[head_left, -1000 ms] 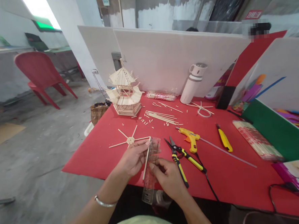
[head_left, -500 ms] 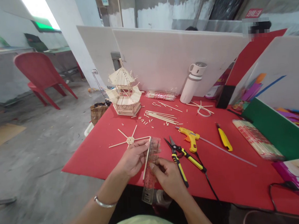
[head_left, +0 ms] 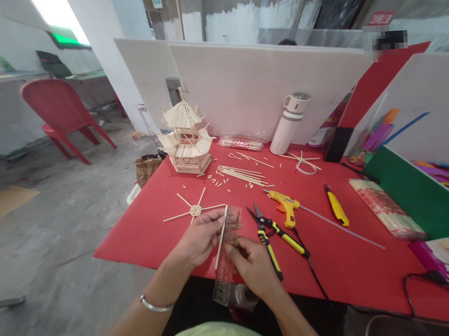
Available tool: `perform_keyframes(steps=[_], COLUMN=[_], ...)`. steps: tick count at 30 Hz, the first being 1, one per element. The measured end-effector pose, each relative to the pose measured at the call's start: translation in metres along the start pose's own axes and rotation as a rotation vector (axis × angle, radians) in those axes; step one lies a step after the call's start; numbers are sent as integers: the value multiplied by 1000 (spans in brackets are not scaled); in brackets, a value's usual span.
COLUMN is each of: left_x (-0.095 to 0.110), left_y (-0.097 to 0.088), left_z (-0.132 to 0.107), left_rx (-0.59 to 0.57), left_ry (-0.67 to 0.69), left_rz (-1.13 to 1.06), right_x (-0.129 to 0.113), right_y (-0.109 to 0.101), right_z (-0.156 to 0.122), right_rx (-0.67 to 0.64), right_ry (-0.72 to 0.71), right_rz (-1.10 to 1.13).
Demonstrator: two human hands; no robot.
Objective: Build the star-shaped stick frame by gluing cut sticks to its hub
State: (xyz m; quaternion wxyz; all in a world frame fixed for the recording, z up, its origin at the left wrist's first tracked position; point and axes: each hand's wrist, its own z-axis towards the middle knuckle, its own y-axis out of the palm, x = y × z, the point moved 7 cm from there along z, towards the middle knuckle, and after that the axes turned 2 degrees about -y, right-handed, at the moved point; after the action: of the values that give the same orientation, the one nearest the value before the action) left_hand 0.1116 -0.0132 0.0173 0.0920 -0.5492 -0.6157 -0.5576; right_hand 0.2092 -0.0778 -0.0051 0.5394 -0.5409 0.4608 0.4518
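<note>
Between the thumb and fingers of my left hand (head_left: 202, 236) is a thin wooden stick (head_left: 219, 248), held along the edge of a clear plastic ruler (head_left: 224, 275). My right hand (head_left: 255, 265) grips that ruler near its middle, thumb on top. The ruler's lower end juts past the front edge of the table. Just beyond my left hand lies a star-shaped stick frame (head_left: 195, 210) with spokes around a small hub. Close to my right hand rest yellow-and-black cutting pliers (head_left: 284, 239), jaws apart.
A stick-built pagoda model (head_left: 186, 135) stands at the back left. Loose sticks (head_left: 244, 176) lie mid-table. A yellow glue gun (head_left: 287, 207), a yellow utility knife (head_left: 337, 209) and a bundle of sticks (head_left: 387, 209) are to the right. Behind stands a white thermos (head_left: 286, 126).
Almost nothing differs. Both hands keep their hold on the stick and ruler, with only a very slight shift of the stick.
</note>
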Motion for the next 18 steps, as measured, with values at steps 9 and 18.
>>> perform_keyframes(steps=[9, 18], left_x=[-1, 0], left_y=[0, 0], left_z=[1, 2], left_rx=[-25, 1], left_ry=[11, 5], left_rz=[20, 29], right_x=[0, 2], right_y=[-1, -2], right_z=[1, 1], right_rx=[6, 14], right_ry=[-11, -11], right_rz=[-18, -20])
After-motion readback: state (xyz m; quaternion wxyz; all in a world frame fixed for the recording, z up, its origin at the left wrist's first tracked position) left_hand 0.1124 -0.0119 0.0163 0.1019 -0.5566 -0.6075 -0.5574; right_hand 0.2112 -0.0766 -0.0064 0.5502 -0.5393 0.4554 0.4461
